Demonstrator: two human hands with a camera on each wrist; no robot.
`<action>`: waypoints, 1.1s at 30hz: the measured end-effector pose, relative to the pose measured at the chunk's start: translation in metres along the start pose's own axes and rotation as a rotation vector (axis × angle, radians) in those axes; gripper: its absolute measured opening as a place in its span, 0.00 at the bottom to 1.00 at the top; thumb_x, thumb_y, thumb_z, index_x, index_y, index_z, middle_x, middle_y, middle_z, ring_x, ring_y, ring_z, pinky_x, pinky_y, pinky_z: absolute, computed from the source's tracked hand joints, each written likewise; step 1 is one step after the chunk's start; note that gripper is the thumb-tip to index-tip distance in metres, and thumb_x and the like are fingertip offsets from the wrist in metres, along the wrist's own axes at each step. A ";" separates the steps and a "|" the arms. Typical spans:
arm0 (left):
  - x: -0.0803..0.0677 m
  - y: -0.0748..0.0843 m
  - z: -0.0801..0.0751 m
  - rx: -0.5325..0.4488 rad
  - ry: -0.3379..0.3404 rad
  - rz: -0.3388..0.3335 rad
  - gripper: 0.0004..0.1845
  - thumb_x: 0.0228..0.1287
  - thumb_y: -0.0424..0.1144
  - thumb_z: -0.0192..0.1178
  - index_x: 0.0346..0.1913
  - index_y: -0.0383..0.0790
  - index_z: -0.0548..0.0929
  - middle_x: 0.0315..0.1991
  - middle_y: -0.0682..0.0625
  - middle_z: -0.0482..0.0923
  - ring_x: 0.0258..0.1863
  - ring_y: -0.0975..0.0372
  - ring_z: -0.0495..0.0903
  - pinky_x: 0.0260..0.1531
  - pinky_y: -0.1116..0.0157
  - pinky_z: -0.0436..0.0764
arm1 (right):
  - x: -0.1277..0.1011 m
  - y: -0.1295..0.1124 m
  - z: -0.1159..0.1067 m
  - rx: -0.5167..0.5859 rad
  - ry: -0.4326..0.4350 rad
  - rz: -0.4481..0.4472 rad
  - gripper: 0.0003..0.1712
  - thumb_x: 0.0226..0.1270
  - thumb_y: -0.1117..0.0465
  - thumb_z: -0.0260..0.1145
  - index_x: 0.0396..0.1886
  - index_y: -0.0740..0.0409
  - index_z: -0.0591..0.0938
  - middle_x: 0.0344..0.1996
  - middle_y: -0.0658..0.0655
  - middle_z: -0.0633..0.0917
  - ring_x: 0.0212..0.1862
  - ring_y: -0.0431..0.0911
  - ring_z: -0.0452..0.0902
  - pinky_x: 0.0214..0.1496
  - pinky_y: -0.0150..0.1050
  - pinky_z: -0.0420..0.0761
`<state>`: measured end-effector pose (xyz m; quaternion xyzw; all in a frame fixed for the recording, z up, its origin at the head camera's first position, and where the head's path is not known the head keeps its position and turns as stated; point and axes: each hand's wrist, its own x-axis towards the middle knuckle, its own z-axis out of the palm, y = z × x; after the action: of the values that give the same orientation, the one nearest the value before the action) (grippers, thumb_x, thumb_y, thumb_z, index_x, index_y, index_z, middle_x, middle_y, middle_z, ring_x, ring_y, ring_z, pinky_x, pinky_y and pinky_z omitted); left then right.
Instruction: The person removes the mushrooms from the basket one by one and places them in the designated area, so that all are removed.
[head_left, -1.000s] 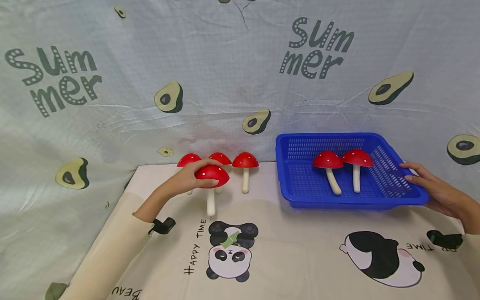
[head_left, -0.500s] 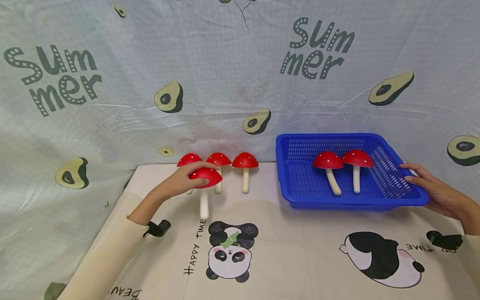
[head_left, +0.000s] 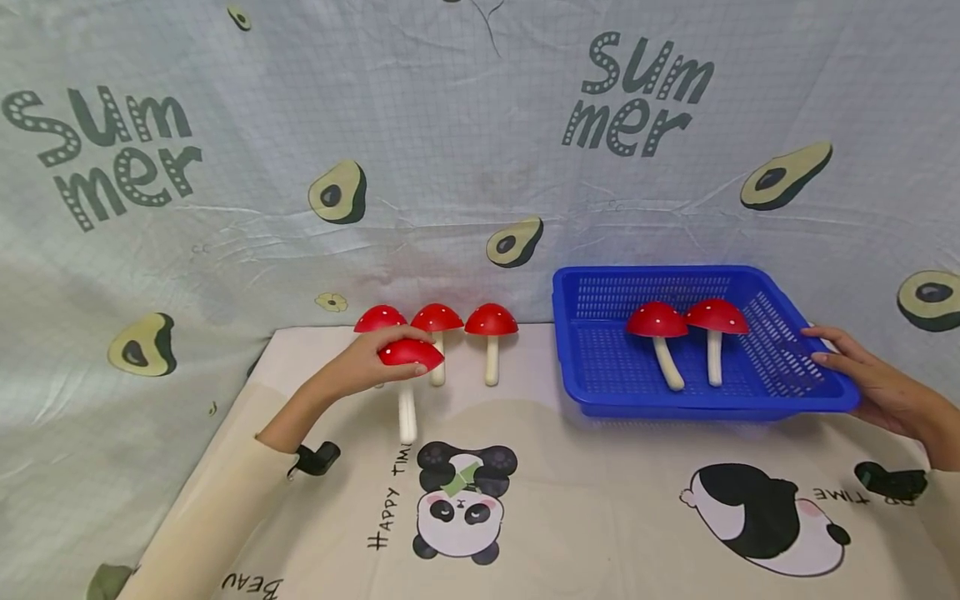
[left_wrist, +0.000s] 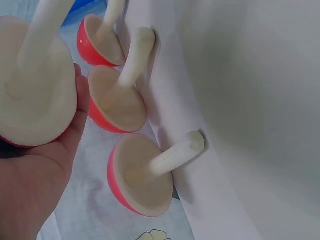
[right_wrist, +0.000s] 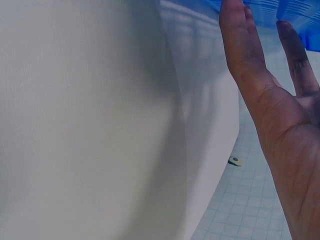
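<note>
My left hand grips the red cap of a white-stemmed toy mushroom, whose stem points down to the mat. In the left wrist view the held mushroom shows its pale underside against my palm. Behind it three more mushrooms stand in a row along the mat's back edge; the wrist view shows the three mushrooms from below. My right hand rests with straight fingers on the right rim of a blue basket. Two mushrooms lean inside it.
The mat carries panda prints and lies on a table. An avocado-print cloth hangs right behind the mushroom row and the basket. Small black objects lie near each forearm.
My left hand has shifted the held mushroom slightly to the left, and its cap now tilts more. The right hand and the basket have stayed where they were.
</note>
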<state>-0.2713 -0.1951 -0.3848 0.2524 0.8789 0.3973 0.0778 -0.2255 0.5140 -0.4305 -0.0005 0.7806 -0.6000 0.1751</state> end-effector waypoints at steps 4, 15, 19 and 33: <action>-0.002 -0.003 -0.002 -0.011 0.008 0.002 0.28 0.60 0.45 0.73 0.64 0.51 0.81 0.63 0.54 0.77 0.62 0.50 0.71 0.49 0.54 0.85 | -0.001 -0.001 0.001 0.037 0.006 -0.006 0.25 0.86 0.54 0.42 0.71 0.18 0.57 0.54 0.43 0.64 0.45 0.41 0.82 0.43 0.49 0.88; -0.008 -0.012 -0.009 -0.001 0.010 0.046 0.27 0.61 0.42 0.73 0.64 0.46 0.81 0.62 0.52 0.78 0.62 0.50 0.71 0.50 0.53 0.84 | 0.000 -0.001 0.001 0.023 -0.008 -0.011 0.24 0.86 0.53 0.41 0.69 0.16 0.56 0.54 0.43 0.62 0.45 0.39 0.82 0.44 0.48 0.88; -0.009 -0.016 -0.010 0.006 0.009 0.072 0.27 0.61 0.41 0.73 0.63 0.44 0.81 0.62 0.50 0.79 0.62 0.50 0.73 0.50 0.54 0.83 | -0.001 -0.001 0.001 0.031 -0.007 -0.009 0.24 0.86 0.54 0.41 0.68 0.16 0.58 0.53 0.42 0.63 0.45 0.39 0.82 0.43 0.48 0.88; -0.016 -0.022 -0.008 -0.036 0.028 -0.027 0.35 0.51 0.41 0.78 0.60 0.45 0.73 0.60 0.45 0.74 0.62 0.46 0.72 0.46 0.53 0.86 | 0.000 -0.003 0.004 -0.035 0.034 0.036 0.24 0.85 0.51 0.43 0.65 0.10 0.57 0.58 0.52 0.59 0.44 0.39 0.81 0.44 0.51 0.88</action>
<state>-0.2687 -0.2204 -0.3965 0.2333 0.8761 0.4152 0.0755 -0.2245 0.5090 -0.4280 0.0208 0.7937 -0.5829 0.1726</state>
